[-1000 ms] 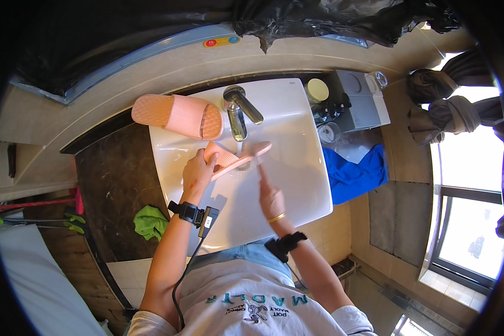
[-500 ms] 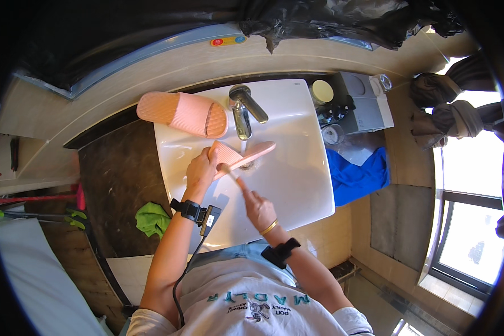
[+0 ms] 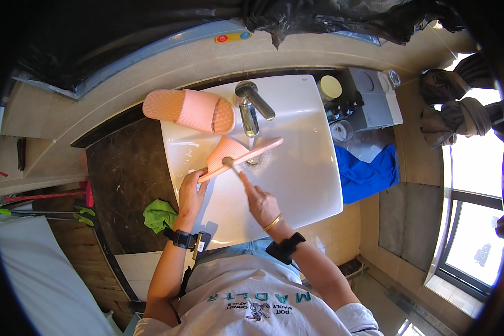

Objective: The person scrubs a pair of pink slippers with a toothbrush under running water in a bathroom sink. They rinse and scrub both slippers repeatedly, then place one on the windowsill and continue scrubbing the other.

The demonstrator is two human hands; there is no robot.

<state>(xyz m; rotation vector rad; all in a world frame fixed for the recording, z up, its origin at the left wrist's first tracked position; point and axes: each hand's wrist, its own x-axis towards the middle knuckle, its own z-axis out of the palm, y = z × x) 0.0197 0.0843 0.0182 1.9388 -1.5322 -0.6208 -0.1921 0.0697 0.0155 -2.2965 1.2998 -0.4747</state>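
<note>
Over the white basin (image 3: 313, 185), at its middle: left hand (image 3: 190, 193) closed on the near-left end of a pink slipper (image 3: 238, 157), held tilted with its sole edge reaching right, under the chrome tap (image 3: 252, 106). Right hand (image 3: 260, 201) wrapped around a small brush (image 3: 234, 165), bristle end pressed against the slipper's sole side. Cannot tell whether water is running; a faint wet patch shows around the drain.

Second pink slipper (image 3: 187, 109) lies across the far-left rim of the basin, partly on the dark counter (image 3: 126, 173), apart from both hands. Whether it is already scrubbed cannot be told.

Judgement: scrubbing of the held slipper is under way, not finished; rinsing is likely left, possibly the other slipper too.

Green cloth (image 3: 159, 214) sits near-left on the counter; blue cloth (image 3: 369, 171) hangs right of the basin.
</note>
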